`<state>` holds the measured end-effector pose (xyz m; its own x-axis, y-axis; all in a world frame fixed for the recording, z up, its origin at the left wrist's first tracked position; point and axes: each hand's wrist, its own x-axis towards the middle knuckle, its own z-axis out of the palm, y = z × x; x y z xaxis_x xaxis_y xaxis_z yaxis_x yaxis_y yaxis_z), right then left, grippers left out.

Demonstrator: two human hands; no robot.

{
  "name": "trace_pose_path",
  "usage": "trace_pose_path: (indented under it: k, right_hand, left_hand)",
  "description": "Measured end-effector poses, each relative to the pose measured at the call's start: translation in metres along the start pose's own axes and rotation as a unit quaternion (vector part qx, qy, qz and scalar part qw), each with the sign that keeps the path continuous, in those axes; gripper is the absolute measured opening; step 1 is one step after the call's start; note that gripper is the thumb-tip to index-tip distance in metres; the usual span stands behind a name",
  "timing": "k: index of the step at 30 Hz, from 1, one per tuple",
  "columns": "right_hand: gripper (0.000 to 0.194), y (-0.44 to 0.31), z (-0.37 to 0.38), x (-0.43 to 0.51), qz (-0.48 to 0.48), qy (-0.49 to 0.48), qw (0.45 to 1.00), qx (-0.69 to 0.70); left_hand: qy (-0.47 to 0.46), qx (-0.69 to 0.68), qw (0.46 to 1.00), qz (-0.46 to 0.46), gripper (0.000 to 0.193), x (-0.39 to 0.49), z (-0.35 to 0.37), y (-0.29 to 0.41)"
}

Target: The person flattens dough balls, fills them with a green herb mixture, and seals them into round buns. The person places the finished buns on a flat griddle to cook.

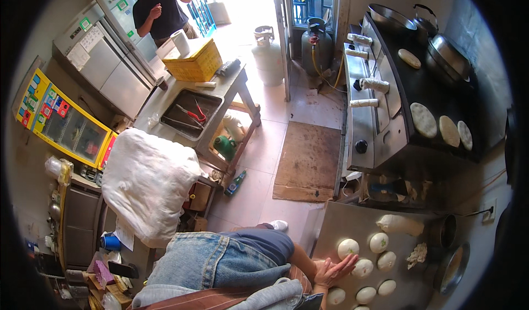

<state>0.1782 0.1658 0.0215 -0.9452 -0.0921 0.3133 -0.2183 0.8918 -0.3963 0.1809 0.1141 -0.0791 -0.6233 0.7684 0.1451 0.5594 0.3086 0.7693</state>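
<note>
My left hand (346, 265) is held flat with its fingers stretched out, close above the round filled dough pieces on the metal worktop (332, 227). Across it lies my right hand (325, 273), the two touching; no object shows in either. Near the left fingertips are a dough ball with a green fleck (348, 248) and another dough ball (362, 268). Several more stand around, among them one (336, 296) just below my hands. A long roll of dough (400, 225) lies at the worktop's far side, with a ragged dough scrap (417, 255) nearby.
Flatbreads (423, 120) lie on a black griddle (438, 99) beside metal pots. A metal bowl (454, 270) stands at the worktop's right edge. Behind are white cloth (148, 182), a tray with tongs (192, 114), a floor bottle (235, 183), cardboard (308, 161), gas cylinders (268, 56) and a standing person (161, 10).
</note>
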Motion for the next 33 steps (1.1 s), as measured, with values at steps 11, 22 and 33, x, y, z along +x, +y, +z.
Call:
trace_pose_path:
  k: [11, 22, 33]
  right_hand:
    - [0.079, 0.017, -0.006, 0.009, 0.005, -0.053, 0.998, -0.039]
    - [0.076, 0.005, -0.022, -0.018, 0.122, -0.005, 0.988, 0.100]
    - [0.073, 0.014, -0.010, -0.082, 0.208, -0.163, 0.964, 0.026]
  left_hand:
    - [-0.003, 0.007, 1.000, -0.009, 0.079, 0.018, -0.013, -0.005]
    - [-0.004, 0.014, 0.995, 0.095, 0.090, 0.006, -0.071, 0.023]
    - [-0.224, 0.159, 0.957, 0.090, 0.094, -0.009, -0.095, 0.005]
